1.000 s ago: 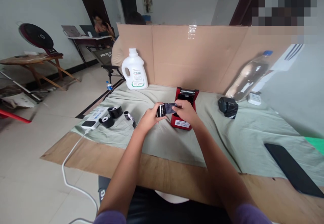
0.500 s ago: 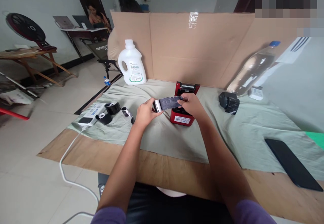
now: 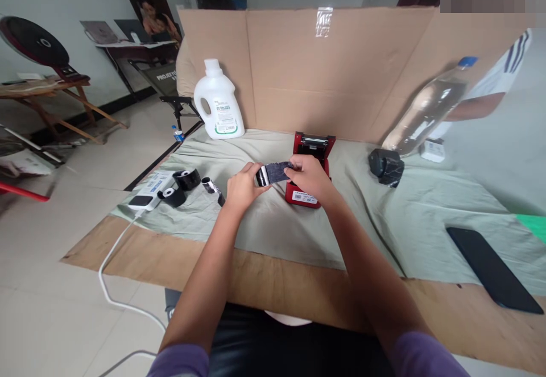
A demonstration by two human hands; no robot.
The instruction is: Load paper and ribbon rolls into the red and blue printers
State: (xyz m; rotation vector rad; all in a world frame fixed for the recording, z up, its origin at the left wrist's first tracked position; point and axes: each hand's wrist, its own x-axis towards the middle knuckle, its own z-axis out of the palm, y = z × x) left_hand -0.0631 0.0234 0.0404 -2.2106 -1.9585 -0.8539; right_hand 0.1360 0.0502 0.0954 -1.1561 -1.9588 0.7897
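Note:
Closed around a roll of black strip [image 3: 263, 176], my left hand [image 3: 244, 188] holds it above the cloth. My right hand [image 3: 307, 177] pinches the loose end of the strip, and a short black length [image 3: 278, 172] spans the two hands. Just behind my right hand stands a small red printer [image 3: 303, 196], its lid raised and its inside partly hidden by the hand. To the left lie two more black rolls [image 3: 187, 180] and a small shiny roll [image 3: 208, 185] with a loose tail.
A white power bank [image 3: 152, 190] with a cable lies at left. Behind stand a white jug [image 3: 219, 104] and a cardboard screen [image 3: 315, 75]. At right are a large plastic bottle [image 3: 430, 110], a black wrapped object [image 3: 387, 166], a phone [image 3: 495, 269] and another person's arm [image 3: 475, 107].
My right hand has come closer to my left, so the strip between them spans a shorter distance. Another person's arm now shows behind the plastic bottle. The view has shifted slightly.

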